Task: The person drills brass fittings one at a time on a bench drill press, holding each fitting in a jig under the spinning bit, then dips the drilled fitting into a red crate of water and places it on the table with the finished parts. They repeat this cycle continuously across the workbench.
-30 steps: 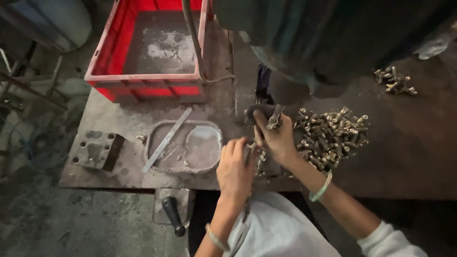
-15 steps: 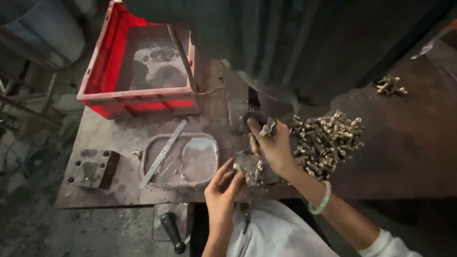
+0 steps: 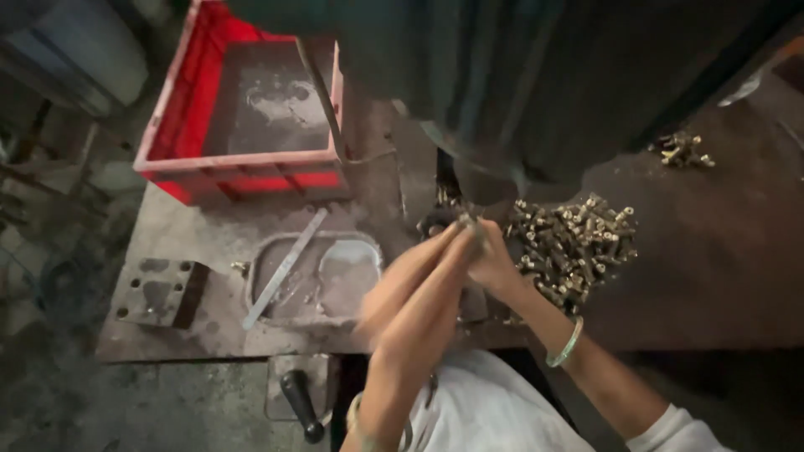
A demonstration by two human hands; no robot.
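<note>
Head view: blurred left hand (image 3: 419, 285) meets right hand (image 3: 490, 259); grip and part's axis unreadable.

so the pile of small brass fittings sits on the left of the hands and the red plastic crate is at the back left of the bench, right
Not quite. In the head view the pile of small brass fittings lies to the right of the hands, beside the right hand. The red plastic crate is indeed at the back left of the bench.

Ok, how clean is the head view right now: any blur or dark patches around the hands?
Head view: the left hand and its forearm are smeared by motion blur, so its fingers cannot be made out; the right hand is a little sharper. The dark machine body overhead throws the top into shadow. The pile of brass parts and the red crate read clearly; no strong glare.
</note>
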